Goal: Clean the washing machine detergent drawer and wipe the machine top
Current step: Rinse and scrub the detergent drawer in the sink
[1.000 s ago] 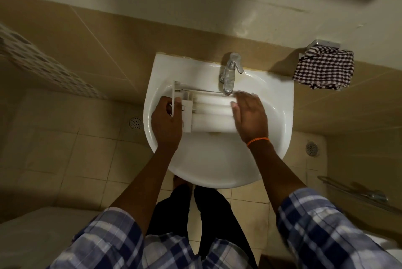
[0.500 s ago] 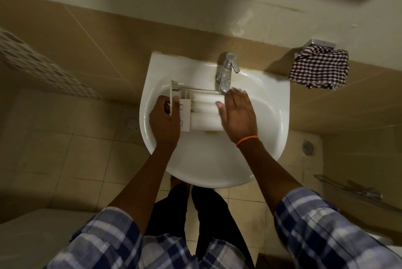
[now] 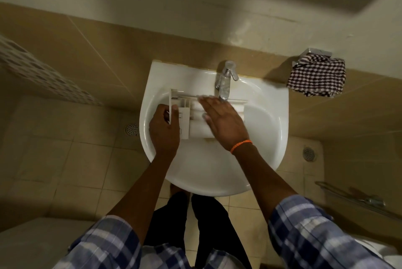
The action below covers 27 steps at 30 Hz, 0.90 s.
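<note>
Rinsing the detergent drawer in the wash basin

The left hand (image 3: 163, 131) grips the detergent drawer (image 3: 196, 116) by its front panel, steadying it over the wash basin (image 3: 267, 129). To its right, the right hand (image 3: 224, 123) lies flat, fingers straight, on the compartments below the tap (image 3: 225, 81). Best rub each channel with the fingertips, drawer tilted so residue drains; the checked cloth (image 3: 317, 77) hangs farther right.

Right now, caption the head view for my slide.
Left hand grips the white detergent drawer in the sink below the tap while the flat right hand rubs across it.
</note>
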Each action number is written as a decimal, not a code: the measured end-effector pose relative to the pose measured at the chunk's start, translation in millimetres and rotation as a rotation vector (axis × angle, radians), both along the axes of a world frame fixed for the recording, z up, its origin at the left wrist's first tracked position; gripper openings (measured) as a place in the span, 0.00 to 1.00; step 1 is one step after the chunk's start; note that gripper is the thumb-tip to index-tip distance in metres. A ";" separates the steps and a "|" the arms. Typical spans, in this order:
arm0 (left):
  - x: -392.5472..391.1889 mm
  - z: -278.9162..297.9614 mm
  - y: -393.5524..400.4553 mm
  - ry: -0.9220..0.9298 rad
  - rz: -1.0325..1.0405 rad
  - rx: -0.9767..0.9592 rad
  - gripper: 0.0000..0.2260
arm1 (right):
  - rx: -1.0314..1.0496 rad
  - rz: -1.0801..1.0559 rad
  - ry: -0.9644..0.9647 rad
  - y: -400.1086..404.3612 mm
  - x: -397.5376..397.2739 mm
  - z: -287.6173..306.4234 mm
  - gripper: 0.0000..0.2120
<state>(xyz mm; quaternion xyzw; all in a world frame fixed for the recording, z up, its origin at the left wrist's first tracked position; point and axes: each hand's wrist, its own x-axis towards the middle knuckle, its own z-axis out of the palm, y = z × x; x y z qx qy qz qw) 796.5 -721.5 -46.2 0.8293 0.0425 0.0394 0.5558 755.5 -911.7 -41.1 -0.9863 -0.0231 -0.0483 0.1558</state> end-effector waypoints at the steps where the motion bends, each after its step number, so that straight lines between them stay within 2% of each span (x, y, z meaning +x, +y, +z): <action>1: 2.4 0.2 4.6 -0.005 -0.008 0.012 0.10 | -0.006 -0.052 -0.024 -12.4 -5.3 -2.6 0.22; 4: 8.8 -1.0 14.3 -0.023 -0.005 0.037 0.06 | 0.040 -0.330 -0.091 -33.5 -20.1 -7.7 0.20; 6: 9.8 -0.1 14.5 -0.034 0.004 0.045 0.06 | -0.001 -0.376 -0.086 -22.7 -15.5 -7.4 0.22; 10: 6.7 3.6 8.8 -0.007 -0.006 0.029 0.06 | -0.059 -0.392 -0.004 23.4 1.5 -6.0 0.31; 12: 7.4 3.5 10.7 -0.005 -0.012 0.040 0.06 | -0.089 -0.362 0.017 28.1 -1.4 -9.9 0.32; 17: 13.4 3.2 23.8 0.013 -0.049 0.043 0.11 | -0.092 -0.081 -0.009 -25.6 -20.5 -7.8 0.25; 20: 7.5 7.7 17.3 0.019 -0.019 0.029 0.13 | -0.104 -0.239 -0.008 -18.9 -27.2 -8.7 0.26; 23: 0.8 10.0 5.5 0.042 0.023 0.010 0.15 | -0.081 -0.394 0.076 36.8 -21.8 -5.8 0.38; 25: 0.2 10.6 2.8 0.049 0.031 0.010 0.16 | -0.063 -0.306 0.101 63.3 -17.4 -5.6 0.38; 27: 4.8 9.0 7.0 0.050 0.041 0.030 0.17 | -0.069 -0.093 0.088 63.7 -13.9 -7.8 0.33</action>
